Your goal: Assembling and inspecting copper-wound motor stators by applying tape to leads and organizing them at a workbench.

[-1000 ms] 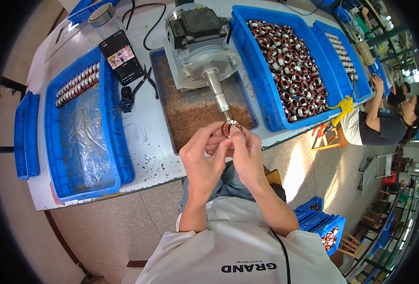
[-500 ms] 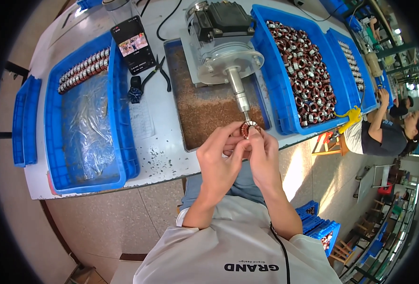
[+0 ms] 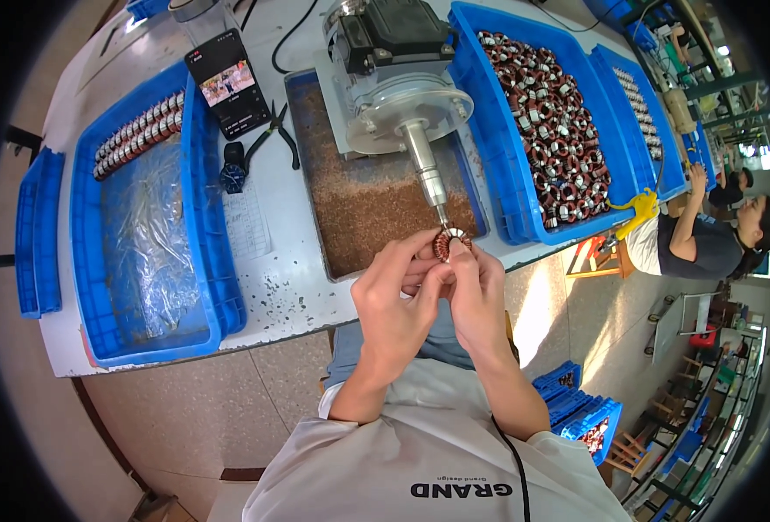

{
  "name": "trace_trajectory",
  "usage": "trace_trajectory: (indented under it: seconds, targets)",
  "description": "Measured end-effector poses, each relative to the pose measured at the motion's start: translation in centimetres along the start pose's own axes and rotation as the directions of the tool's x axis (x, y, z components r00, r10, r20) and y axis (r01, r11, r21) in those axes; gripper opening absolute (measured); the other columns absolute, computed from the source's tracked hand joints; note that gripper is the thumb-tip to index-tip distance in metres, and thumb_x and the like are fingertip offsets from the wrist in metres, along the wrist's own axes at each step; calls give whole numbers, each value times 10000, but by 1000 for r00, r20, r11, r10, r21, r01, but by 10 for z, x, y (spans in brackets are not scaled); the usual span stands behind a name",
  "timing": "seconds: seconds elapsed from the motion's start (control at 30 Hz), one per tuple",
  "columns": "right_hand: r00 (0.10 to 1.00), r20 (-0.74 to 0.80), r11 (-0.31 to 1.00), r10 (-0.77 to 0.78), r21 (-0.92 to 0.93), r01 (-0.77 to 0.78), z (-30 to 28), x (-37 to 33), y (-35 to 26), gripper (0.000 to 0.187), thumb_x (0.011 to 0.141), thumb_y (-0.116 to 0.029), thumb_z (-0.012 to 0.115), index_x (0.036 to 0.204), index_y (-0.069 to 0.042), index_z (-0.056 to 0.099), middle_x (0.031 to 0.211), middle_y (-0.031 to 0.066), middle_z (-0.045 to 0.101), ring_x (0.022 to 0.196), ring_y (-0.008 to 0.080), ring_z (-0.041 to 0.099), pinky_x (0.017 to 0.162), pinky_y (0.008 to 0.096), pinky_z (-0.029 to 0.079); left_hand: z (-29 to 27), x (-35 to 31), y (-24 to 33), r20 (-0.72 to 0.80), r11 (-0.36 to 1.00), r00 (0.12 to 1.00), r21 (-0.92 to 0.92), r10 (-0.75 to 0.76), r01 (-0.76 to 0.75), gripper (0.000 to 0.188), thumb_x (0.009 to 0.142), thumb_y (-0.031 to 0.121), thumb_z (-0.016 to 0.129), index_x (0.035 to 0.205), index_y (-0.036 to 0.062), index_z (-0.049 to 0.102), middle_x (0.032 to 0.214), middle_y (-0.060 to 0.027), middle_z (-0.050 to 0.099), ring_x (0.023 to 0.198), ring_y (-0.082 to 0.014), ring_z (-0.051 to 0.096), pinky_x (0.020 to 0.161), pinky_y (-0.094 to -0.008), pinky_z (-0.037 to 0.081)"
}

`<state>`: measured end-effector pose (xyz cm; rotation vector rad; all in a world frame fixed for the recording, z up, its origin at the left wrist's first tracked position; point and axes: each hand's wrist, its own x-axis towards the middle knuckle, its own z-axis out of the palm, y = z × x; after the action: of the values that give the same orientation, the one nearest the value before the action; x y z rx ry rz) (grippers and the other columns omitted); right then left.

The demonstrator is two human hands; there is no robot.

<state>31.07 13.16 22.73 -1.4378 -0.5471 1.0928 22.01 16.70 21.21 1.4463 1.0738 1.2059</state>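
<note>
Fingers of both hands meet around a small toroidal coil (image 3: 443, 247), a ring wound with copper-coloured wire and with a white part. My left hand (image 3: 392, 300) is closed, its fingertips on the left side of the ring. My right hand (image 3: 481, 304) pinches the ring from the right, thumb on top. Just above it, the thin tip of a metal spindle (image 3: 426, 170) points down at the coil; whether they touch I cannot tell. This spindle comes out of an electric motor (image 3: 398, 43) with a clear round disc around the shaft.
Beneath the motor lies a metal tray (image 3: 350, 222) strewn with brown debris. To the right, a blue crate (image 3: 522, 213) holds a heap of coils. A left-hand blue crate (image 3: 220, 287) has coils in rows and plastic film. Pliers (image 3: 285, 139), a watch (image 3: 233, 170) and a phone (image 3: 226, 83) lie between.
The whole view has shifted slightly, so the table things sit a little further left. Both hands keep their hold on the coil near the spindle tip.
</note>
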Motion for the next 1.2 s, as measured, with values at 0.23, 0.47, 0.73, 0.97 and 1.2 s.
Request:
trace_trajectory:
  seconds: [0.23,0.47,0.73,0.97,1.2]
  targets:
    - [999,-43,998,-17,66,20,11,-2,-5,265,1036,-152,495,953,46,650,823,92,692,653,101,570,607,226,518,-3,1,1,-22,998,998,14,63,-63,369,712,-94,757,1074,-25,746,841,-65,705,661,-97,567,561,-204,477]
    - [1000,-14,999,-7,32,7,3,-3,-4,264,1034,-149,499,949,49,651,826,97,698,660,105,586,618,227,532,-3,-3,-4,18,1000,1000,10,23,-23,409,732,-100,768,1130,-11,736,872,-78,702,683,-131,601,573,-235,507]
    - [1000,-14,1000,-25,-4,25,2,1,-2,262,1033,-146,506,949,54,652,831,97,701,680,111,611,623,217,540,0,1,-6,-23,999,1000,-40,7,-8,372,722,-105,759,1087,-30,752,826,-75,711,637,-88,573,547,-199,495]
    - [1000,-18,999,-26,-31,25,4,-1,-4,268,1037,-158,493,966,45,654,839,102,691,676,111,599,599,225,528,-3,0,-6,17,998,1000,-55,-14,15,392,728,-111,759,1110,-28,744,861,-87,716,660,-106,606,573,-213,526]
    - [1000,26,1000,7,15,-7,-2,-3,-3,249,1035,-142,511,985,50,662,848,103,707,699,113,623,617,228,550,-3,-5,-10,33,1000,999,-31,-3,4,414,733,-108,765,1137,-20,738,883,-94,715,676,-125,620,590,-226,538]
